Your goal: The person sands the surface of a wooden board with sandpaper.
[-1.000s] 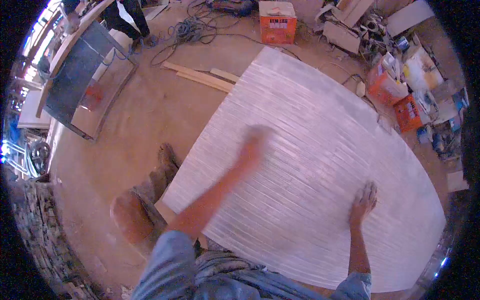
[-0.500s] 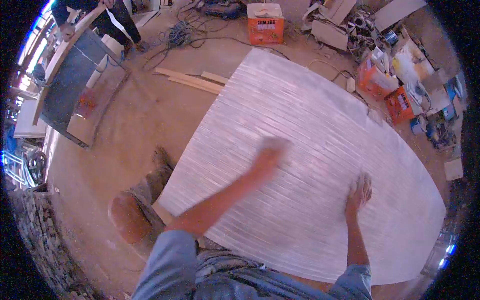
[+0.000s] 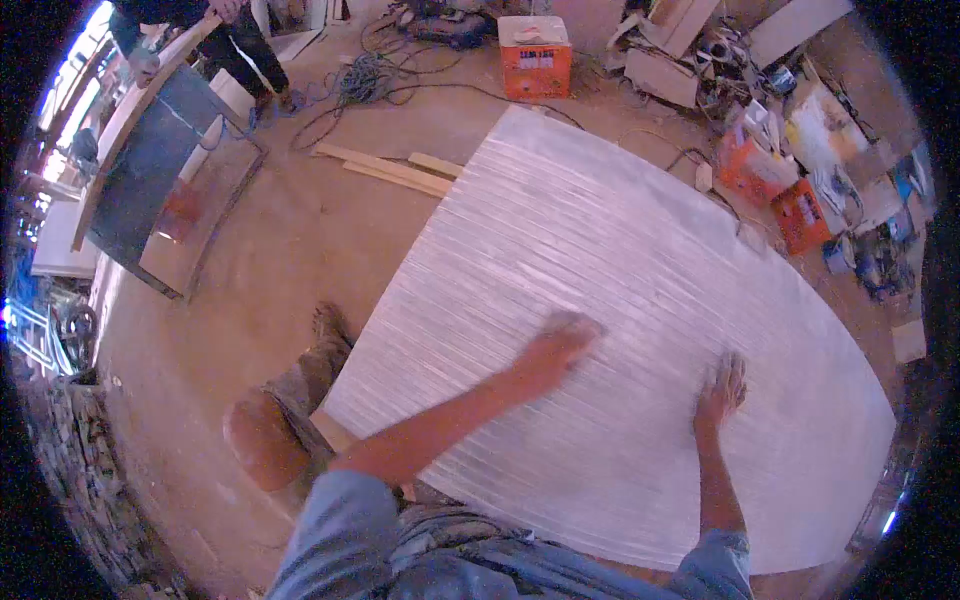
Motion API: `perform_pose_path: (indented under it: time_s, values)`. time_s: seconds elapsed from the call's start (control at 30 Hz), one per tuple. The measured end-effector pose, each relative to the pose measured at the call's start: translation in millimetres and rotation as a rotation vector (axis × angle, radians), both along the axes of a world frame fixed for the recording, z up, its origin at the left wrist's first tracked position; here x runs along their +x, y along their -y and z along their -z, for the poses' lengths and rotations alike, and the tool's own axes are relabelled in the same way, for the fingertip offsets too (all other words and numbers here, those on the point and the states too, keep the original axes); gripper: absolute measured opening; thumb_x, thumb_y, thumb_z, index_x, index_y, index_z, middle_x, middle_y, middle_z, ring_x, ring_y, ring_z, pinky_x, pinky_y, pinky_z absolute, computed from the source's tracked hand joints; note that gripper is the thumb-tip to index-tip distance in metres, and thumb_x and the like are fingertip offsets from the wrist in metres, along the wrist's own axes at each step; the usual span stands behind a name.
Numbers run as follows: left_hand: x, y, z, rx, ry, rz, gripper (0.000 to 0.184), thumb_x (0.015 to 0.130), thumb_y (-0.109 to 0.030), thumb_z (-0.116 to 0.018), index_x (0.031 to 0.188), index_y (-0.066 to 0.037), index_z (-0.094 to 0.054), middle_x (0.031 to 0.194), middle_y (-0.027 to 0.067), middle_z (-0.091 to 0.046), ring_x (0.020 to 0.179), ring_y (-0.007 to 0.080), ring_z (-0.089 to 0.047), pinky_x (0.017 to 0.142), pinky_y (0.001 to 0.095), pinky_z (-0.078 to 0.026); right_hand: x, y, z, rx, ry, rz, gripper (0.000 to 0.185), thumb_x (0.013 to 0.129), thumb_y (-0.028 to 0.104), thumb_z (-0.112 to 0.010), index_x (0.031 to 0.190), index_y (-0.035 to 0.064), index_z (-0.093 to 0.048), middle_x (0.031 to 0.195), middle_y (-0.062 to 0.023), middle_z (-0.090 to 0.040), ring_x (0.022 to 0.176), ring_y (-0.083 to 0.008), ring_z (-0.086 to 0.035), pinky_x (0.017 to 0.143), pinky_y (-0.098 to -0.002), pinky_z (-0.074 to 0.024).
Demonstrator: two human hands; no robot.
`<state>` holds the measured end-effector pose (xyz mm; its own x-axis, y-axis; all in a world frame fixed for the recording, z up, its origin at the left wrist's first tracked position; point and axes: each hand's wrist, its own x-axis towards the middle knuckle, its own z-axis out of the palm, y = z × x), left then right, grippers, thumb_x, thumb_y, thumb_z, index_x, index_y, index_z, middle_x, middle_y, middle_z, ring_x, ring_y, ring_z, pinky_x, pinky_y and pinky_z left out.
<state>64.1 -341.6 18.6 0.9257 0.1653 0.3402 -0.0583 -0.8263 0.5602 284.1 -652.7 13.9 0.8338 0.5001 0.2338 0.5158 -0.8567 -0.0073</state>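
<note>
A large, pale panel (image 3: 620,250) with many fine parallel lines across its face lies before me. My left hand (image 3: 570,340) is on its middle, slightly blurred, with the fingers drawn together and curled downward. Whatever is under those fingers, if anything, is hidden. To the right, my right hand (image 3: 722,388) lies flat on the panel, fingers stretched out and holding nothing. My bare knee (image 3: 262,440) and foot (image 3: 328,322) show beside the panel's left edge.
Wooden strips (image 3: 390,172) lie on the floor beyond the left edge. An orange box (image 3: 536,70) stands behind the panel, near tangled cables (image 3: 362,80). Scrap and more boxes crowd the right. At upper left, a person's hand (image 3: 228,8) is by a workbench (image 3: 150,180).
My left hand has slid a little across the panel, toward me and to the right. My right hand stays in nearly the same place. The whole view has shifted slightly.
</note>
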Motion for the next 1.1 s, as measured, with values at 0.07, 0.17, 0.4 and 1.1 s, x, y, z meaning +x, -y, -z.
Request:
perform_pose_path:
  time_s: [0.07, 0.17, 0.4, 1.1]
  values:
    - [-30, -67, 10, -0.088, -0.203, -0.182, 0.055, 0.084, 0.001, -0.044, 0.139, -0.004, -0.042, 0.134, 0.0234, -0.049, 0.125, 0.0367, -0.045, 0.107, 0.0452, -0.034, 7, 1, 8, 0.025, 0.036, -0.003, 0.055, 0.090, 0.022, -0.057, 0.143, 0.0182, -0.041, 0.151, -0.0061, -0.034, 0.141, -0.0237, -0.027, 0.114, -0.0459, -0.0180]
    - [-68, -154, 2, 0.106, -0.113, -0.427, 0.052, 0.087, 0.004, -0.038, 0.138, -0.003, -0.043, 0.129, 0.0230, -0.053, 0.124, 0.0351, -0.047, 0.107, 0.0431, -0.035, 6, 6, 11, 0.021, 0.081, -0.022, 0.055, 0.091, 0.024, -0.057, 0.143, 0.0195, -0.040, 0.152, -0.0057, -0.033, 0.141, -0.0237, -0.026, 0.114, -0.0462, -0.0175]
    - [35, 36, 42, -0.141, -0.048, -0.074, 0.056, 0.081, -0.004, -0.056, 0.135, 0.001, -0.043, 0.132, 0.0236, -0.049, 0.127, 0.0377, -0.043, 0.110, 0.0490, -0.029, 4, -1, 5, -0.028, -0.021, 0.060, 0.053, 0.093, 0.026, -0.052, 0.144, 0.0170, -0.039, 0.153, -0.0054, -0.031, 0.143, -0.0241, -0.023, 0.114, -0.0462, -0.0145]
    - [74, 44, 18, -0.073, 0.036, 0.008, 0.059, 0.083, -0.004, -0.049, 0.141, -0.006, -0.039, 0.143, 0.0214, -0.040, 0.133, 0.0412, -0.035, 0.113, 0.0534, -0.022, 1, -11, -16, -0.029, -0.068, 0.071, 0.054, 0.094, 0.024, -0.048, 0.145, 0.0152, -0.036, 0.153, -0.0106, -0.029, 0.143, -0.0270, -0.023, 0.113, -0.0485, -0.0153]
